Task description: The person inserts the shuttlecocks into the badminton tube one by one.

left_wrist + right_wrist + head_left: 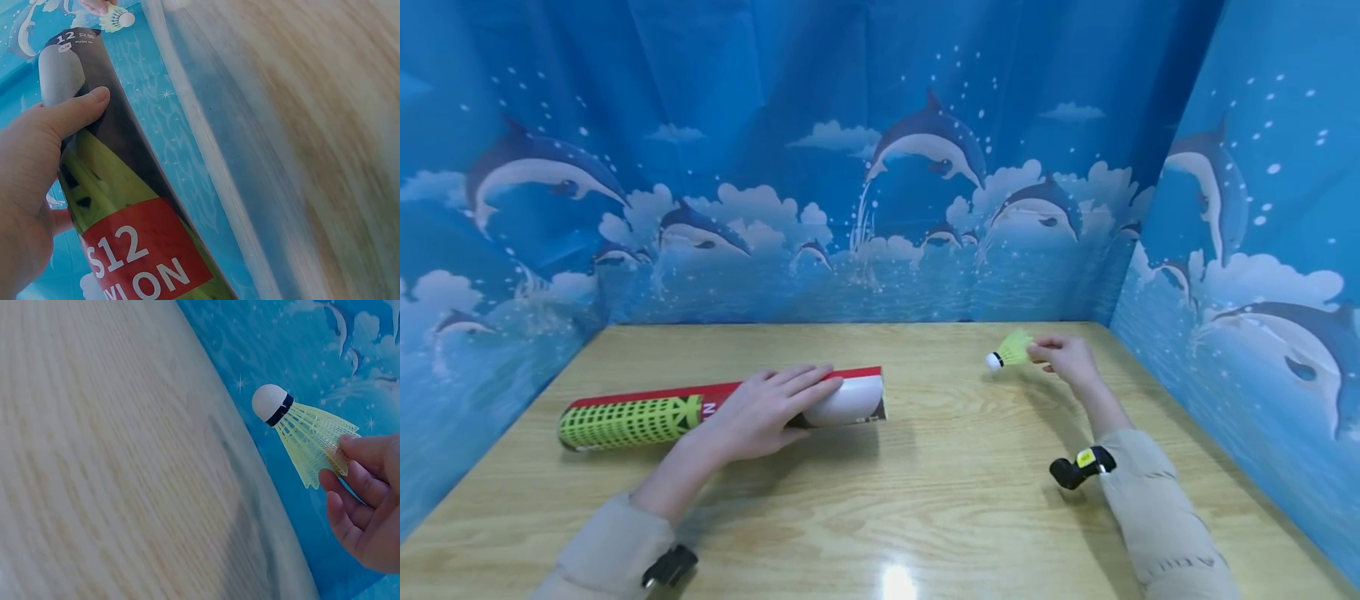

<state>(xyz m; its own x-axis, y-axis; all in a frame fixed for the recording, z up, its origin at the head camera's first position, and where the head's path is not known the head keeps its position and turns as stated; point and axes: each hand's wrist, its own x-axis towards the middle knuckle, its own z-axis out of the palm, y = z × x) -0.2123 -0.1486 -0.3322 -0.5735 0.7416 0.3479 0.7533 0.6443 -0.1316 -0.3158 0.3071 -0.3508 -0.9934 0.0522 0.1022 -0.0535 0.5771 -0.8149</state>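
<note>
A long shuttlecock tube [632, 421], printed red, green and white with "S12 NYLON" lettering, lies across the left half of the table. My left hand [767, 412] grips it around its right half; in the left wrist view the thumb [94, 103] presses along the dark printed side near one end. On the right, my right hand [1067, 358] pinches a yellow shuttlecock [315, 440] by the edge of its skirt between thumb and fingers. The white cork [270, 403] with a black band points away from the hand, toward the tube's side of the table.
The wooden table [940, 492] has a glossy light spot near its front edge. Blue dolphin-print curtains [760, 167] stand along its back and sides. Small black devices [1078, 468] are strapped at both sleeves.
</note>
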